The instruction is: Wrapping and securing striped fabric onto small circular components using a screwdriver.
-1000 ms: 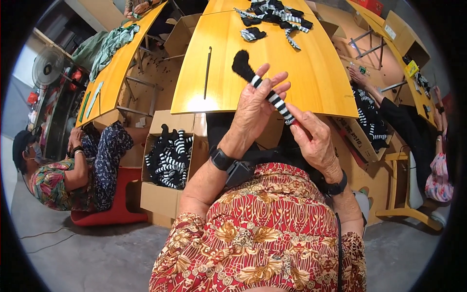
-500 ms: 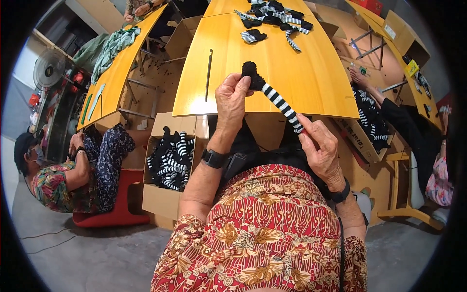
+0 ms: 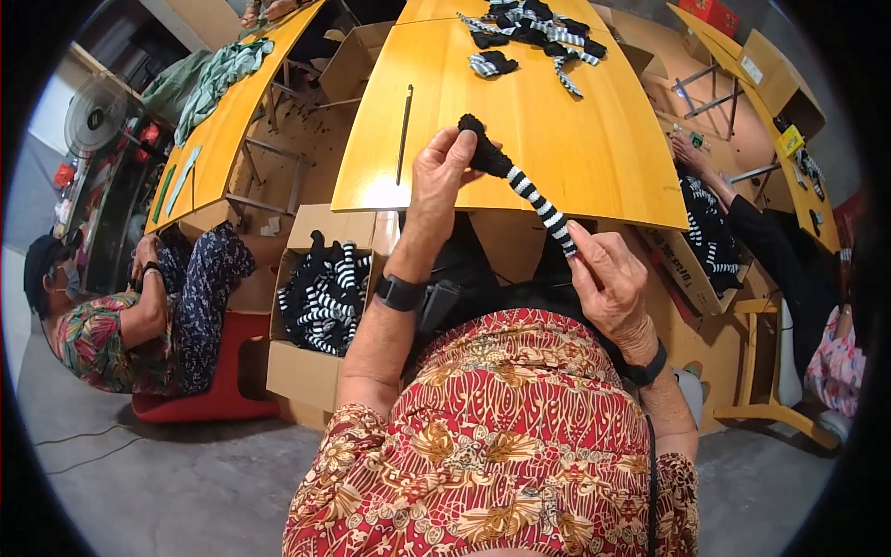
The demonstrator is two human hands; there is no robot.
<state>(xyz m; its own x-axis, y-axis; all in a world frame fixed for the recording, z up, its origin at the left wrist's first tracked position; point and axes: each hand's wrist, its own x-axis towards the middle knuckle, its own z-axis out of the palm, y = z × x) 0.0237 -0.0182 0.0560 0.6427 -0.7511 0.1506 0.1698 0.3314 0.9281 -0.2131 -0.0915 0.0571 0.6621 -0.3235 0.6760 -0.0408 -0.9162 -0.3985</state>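
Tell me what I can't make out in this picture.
In the head view:
Left hand: some fingers, hidden behind the knitted piece.
Knitted piece: its striped tip, partly covered by the right hand.
Cardboard box: its lower contents, buried under striped pieces.
Co-worker at top left: the head, cut off by the upper edge.

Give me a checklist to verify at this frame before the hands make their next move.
1. Left hand holds the black end of the knitted piece: ok.
2. Right hand pinches the striped end: ok.
3. Knitted piece without knots between the hands: ok.
4. Black stick on the table, apart from both hands: ok.
5. Cardboard box at the left open: ok.
6. Inside of the knitted piece: cannot tell.
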